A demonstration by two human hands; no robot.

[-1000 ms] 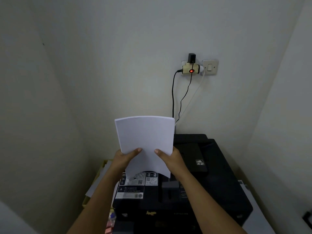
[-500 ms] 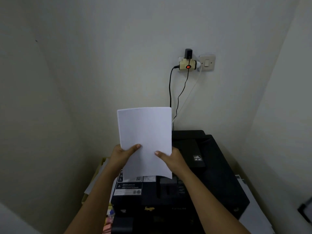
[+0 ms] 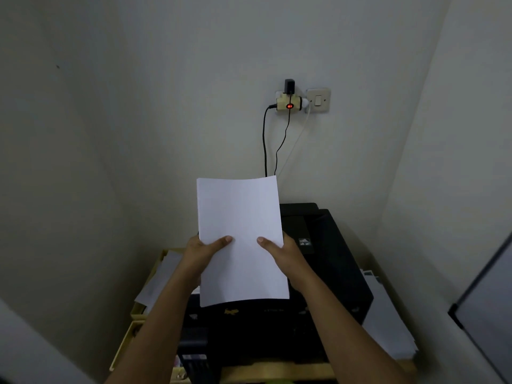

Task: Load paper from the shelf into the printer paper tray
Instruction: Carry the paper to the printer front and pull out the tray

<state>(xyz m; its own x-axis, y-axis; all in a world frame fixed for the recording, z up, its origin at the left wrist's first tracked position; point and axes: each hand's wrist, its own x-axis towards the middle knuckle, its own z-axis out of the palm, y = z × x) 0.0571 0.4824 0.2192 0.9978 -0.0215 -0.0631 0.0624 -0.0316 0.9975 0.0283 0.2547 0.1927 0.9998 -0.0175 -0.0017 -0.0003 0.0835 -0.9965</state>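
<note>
A stack of white paper [image 3: 240,239] is held upright-tilted over the black printer [image 3: 329,267], which stands in a room corner. My left hand [image 3: 203,252] grips the stack's left edge with the thumb on top. On the right edge, my right hand [image 3: 281,252] holds it the same way. The paper hides the printer's rear top and whatever tray lies there. The stack's lower edge hangs just above the printer's front.
Loose sheets [image 3: 159,278] lie on a yellowish shelf [image 3: 123,347] left of the printer, more paper [image 3: 388,322] to its right. Cables drop from a wall plug adapter [image 3: 289,102] beside a switch [image 3: 318,100]. Walls close in on both sides; a dark-edged panel [image 3: 482,309] stands right.
The paper has tipped flatter and lower over the printer, now covering the labels on its top. The view has shifted down and closer.
</note>
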